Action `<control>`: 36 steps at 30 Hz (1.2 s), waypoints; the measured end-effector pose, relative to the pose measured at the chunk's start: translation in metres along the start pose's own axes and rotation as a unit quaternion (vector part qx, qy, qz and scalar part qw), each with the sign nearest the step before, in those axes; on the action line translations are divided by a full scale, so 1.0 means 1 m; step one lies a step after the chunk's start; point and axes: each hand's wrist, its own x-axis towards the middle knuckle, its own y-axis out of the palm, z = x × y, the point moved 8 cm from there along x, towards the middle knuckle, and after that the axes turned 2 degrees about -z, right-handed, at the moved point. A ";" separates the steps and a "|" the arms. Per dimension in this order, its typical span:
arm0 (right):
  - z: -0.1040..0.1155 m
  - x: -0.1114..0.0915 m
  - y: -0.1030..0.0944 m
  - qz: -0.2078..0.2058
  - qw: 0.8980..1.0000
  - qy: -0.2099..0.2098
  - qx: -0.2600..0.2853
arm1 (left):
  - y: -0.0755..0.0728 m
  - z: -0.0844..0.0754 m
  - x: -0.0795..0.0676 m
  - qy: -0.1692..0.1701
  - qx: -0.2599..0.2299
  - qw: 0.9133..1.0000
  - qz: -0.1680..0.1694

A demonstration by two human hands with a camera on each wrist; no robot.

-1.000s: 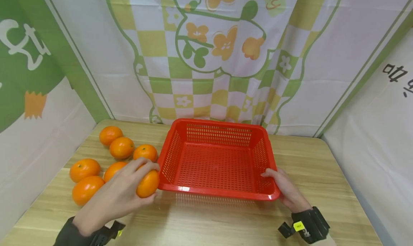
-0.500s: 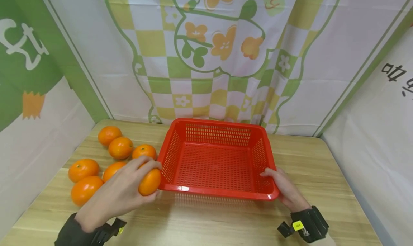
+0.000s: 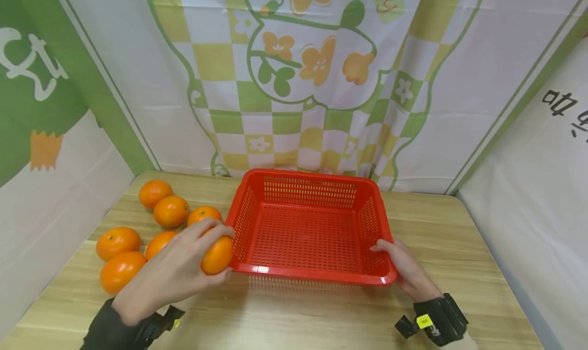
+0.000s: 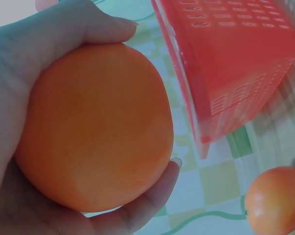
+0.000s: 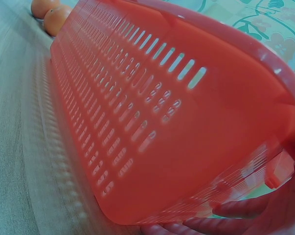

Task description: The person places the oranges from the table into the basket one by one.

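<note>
My left hand (image 3: 172, 268) grips an orange (image 3: 217, 255), fingers over its top and thumb below. It is beside the front left corner of a red plastic basket (image 3: 312, 274). The left wrist view has the held orange (image 4: 96, 127) large in the palm, with the basket's rim (image 4: 189, 88) a little way off. On the right side of the basket, my right hand (image 3: 409, 268) holds the rim, thumb inside and fingers outside. From the right wrist, the slotted outer wall (image 5: 211, 132) fills most of the view and the fingers (image 5: 220, 225) show under the corner.
Several more oranges (image 3: 171, 211) lie on the wooden table (image 3: 294, 319) to the left of the basket, one orange (image 3: 205, 215) close to its left side. A checked curtain (image 3: 317, 135) hangs right behind the basket. White fabric walls flank both sides.
My left hand has moved slightly right and up with the orange, to the basket's left rim. The right hand and the basket stay put.
</note>
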 end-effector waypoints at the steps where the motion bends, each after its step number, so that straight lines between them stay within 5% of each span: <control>1: 0.000 0.000 0.000 -0.001 1.000 0.002 0.000 | 0.000 0.000 0.001 0.002 -0.001 1.000 0.000; 36: 0.002 -0.001 0.000 -0.003 1.000 -0.002 -0.015 | 0.003 -0.004 0.026 0.032 -0.015 0.999 -0.006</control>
